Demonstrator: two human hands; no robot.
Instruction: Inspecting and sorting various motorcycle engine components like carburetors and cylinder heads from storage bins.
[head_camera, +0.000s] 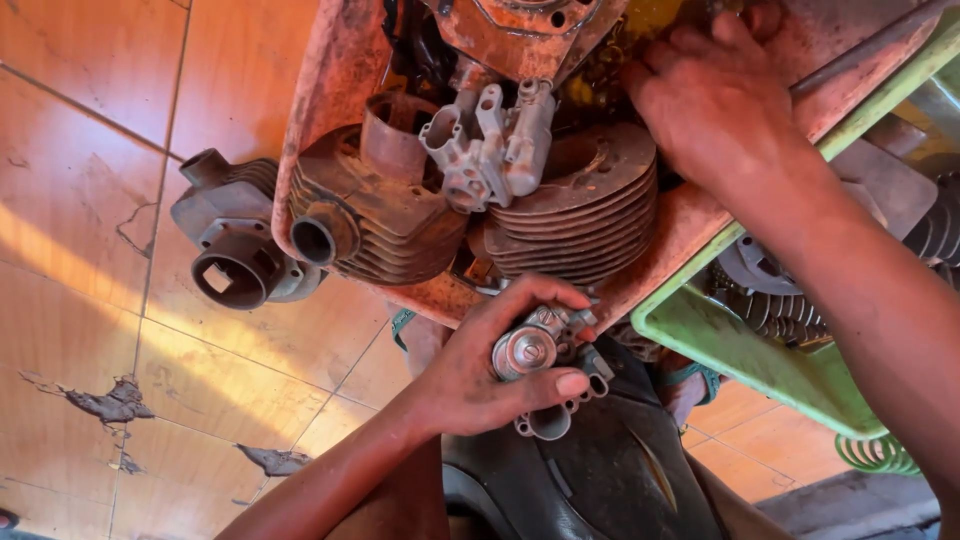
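2 hands: left (470, 375), right (715, 110). 2 carbs: 1 in left hand (540, 350), 1 pale grey (490, 145) on tray. 3 finned cylinders: 2 rusty on orange tray (375, 215) (580, 215), 1 grey (235, 235) on floor. 1 orange tray (330, 80). 1 green crate (760, 365).
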